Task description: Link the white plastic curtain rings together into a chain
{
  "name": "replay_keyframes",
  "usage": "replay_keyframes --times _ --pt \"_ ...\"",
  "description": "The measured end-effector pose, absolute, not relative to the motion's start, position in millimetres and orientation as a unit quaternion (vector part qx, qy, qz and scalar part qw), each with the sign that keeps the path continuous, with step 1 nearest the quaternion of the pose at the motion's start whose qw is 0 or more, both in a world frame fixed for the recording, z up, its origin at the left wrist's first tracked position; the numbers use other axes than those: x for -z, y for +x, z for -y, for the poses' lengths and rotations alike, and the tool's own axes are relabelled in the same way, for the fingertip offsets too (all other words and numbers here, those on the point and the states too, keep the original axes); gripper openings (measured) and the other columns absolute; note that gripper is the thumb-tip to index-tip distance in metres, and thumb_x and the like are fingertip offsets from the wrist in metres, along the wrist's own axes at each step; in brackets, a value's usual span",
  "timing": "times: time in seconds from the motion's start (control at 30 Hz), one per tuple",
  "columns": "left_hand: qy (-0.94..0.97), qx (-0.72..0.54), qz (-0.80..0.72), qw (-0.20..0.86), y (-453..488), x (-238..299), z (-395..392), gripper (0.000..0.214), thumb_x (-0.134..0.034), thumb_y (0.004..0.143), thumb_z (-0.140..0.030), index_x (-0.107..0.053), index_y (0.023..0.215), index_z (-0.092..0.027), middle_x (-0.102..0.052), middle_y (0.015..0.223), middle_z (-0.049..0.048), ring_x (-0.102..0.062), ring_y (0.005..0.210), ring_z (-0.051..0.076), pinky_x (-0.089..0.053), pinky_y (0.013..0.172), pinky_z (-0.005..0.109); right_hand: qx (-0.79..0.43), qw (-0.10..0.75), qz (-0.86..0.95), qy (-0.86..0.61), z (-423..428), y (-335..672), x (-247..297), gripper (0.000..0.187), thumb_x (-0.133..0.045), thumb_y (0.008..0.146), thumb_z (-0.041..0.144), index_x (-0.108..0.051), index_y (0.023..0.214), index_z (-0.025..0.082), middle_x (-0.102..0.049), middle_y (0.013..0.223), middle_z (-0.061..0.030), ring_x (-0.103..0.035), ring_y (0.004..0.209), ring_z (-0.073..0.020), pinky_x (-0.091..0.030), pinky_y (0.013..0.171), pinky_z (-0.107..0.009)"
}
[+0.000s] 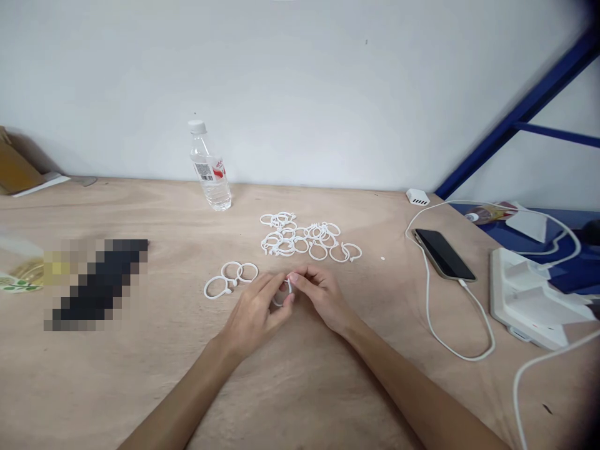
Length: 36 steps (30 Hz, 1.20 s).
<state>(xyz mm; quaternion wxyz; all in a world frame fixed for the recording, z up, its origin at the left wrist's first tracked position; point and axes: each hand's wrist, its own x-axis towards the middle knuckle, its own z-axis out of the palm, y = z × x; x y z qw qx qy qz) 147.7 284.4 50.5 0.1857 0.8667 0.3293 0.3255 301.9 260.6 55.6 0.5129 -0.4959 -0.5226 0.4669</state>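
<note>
My left hand [255, 320] and my right hand [323, 297] meet low in the middle of the plywood table [154, 381]. Their fingertips pinch a white plastic ring [282, 294] between them, partly hidden by my fingers. Just left of my left hand lie several white split rings [229, 278], linked or overlapping in a short row. Beyond my hands is a tangled heap of similar white rings [297, 239], not touching either hand.
A clear water bottle [210, 169] stands near the wall. To the right are a black smartphone [443, 254] on a white cable [427, 294] and a white power strip [529, 294]. A pixelated dark object [98, 284] lies at left.
</note>
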Motion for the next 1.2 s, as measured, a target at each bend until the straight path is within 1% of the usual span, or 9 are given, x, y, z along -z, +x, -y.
replay_keyframes --times 0.13,0.23,0.3,0.37,0.5,0.67,0.8,0.97,1.2 --pt "0.857 -0.34 -0.379 0.08 142 -47 -290 0.03 -0.05 0.08 -0.017 -0.058 0.109 -0.015 -0.066 0.102 0.0101 -0.058 0.094 0.025 -0.045 0.085 0.04 -0.2 0.485 0.598 -0.606 -264 312 -47 0.016 -0.054 0.084 0.029 -0.066 0.081 0.019 -0.064 0.076 -0.0046 -0.057 0.076 -0.02 -0.047 0.074 -0.034" --pt "0.849 -0.295 -0.437 0.02 138 -47 -293 0.034 -0.05 0.076 -0.013 -0.061 0.108 -0.015 -0.068 0.102 0.0107 -0.056 0.098 0.029 -0.04 0.089 0.047 -0.007 0.393 0.62 -0.679 -270 329 -41 0.022 -0.053 0.083 0.024 -0.066 0.1 0.018 -0.063 0.085 -0.009 -0.055 0.088 -0.026 -0.042 0.086 -0.043" --pt "0.846 -0.278 -0.454 0.003 137 -48 -293 0.038 -0.048 0.073 -0.009 -0.061 0.108 -0.017 -0.067 0.108 0.0092 -0.055 0.102 0.029 -0.035 0.092 0.049 0.025 0.318 0.615 -0.722 -274 339 -38 0.026 -0.053 0.083 0.024 -0.065 0.105 0.016 -0.064 0.087 -0.011 -0.055 0.088 -0.028 -0.043 0.081 -0.043" --pt "0.845 -0.29 -0.449 -0.002 138 -49 -292 0.042 -0.047 0.071 -0.007 -0.061 0.109 -0.019 -0.065 0.114 0.0075 -0.054 0.107 0.028 -0.031 0.095 0.049 0.03 0.267 0.619 -0.738 -277 345 -38 0.021 -0.052 0.084 0.023 -0.068 0.096 0.017 -0.064 0.085 -0.0109 -0.055 0.087 -0.0282 -0.043 0.077 -0.042" --pt "0.844 -0.335 -0.418 0.011 140 -50 -287 0.04 -0.047 0.073 -0.008 -0.06 0.109 -0.02 -0.065 0.113 0.0074 -0.056 0.104 0.025 -0.031 0.093 0.046 0.052 0.301 0.637 -0.708 -278 346 -38 0.017 -0.049 0.085 0.02 -0.066 0.081 0.019 -0.062 0.073 -0.0068 -0.054 0.078 -0.0243 -0.041 0.076 -0.04" --pt "0.838 -0.354 -0.406 0.088 143 -53 -284 0.031 -0.049 0.087 -0.026 -0.056 0.116 -0.019 -0.066 0.112 0.0086 -0.057 0.1 0.023 -0.031 0.094 0.044 -0.042 0.482 0.638 -0.599 -268 327 -42 0.013 -0.048 0.089 0.024 -0.061 0.088 0.019 -0.063 0.08 -0.0043 -0.055 0.073 -0.0181 -0.045 0.07 -0.033" --pt "0.81 -0.356 -0.421 0.201 146 -55 -284 0.034 -0.047 0.09 -0.036 -0.056 0.116 -0.018 -0.065 0.111 0.0088 -0.057 0.1 0.024 -0.039 0.092 0.042 -0.136 0.496 0.702 -0.493 -255 306 -47 0.012 -0.047 0.09 0.02 -0.058 0.095 0.021 -0.062 0.083 -0.0045 -0.056 0.075 -0.0177 -0.046 0.068 -0.032" --pt "0.763 -0.409 -0.389 0.313 148 -56 -283 0.031 -0.05 0.089 -0.034 -0.059 0.114 -0.017 -0.067 0.106 0.0082 -0.06 0.097 0.021 -0.046 0.087 0.035 -0.197 0.499 0.732 -0.42 -247 294 -50 0.016 -0.043 0.091 0.016 -0.058 0.094 0.021 -0.063 0.084 -0.0051 -0.056 0.081 -0.0188 -0.047 0.073 -0.034" --pt "0.806 -0.407 -0.356 0.241 146 -56 -281 0.023 -0.056 0.085 -0.03 -0.061 0.102 -0.015 -0.065 0.085 0.0055 -0.058 0.079 0.018 -0.046 0.074 0.032 -0.325 0.57 0.559 -0.508 -254 300 -50 0.024 -0.05 0.089 0.033 -0.062 0.107 0.022 -0.066 0.088 -0.0029 -0.06 0.08 -0.0169 -0.047 0.075 -0.031"
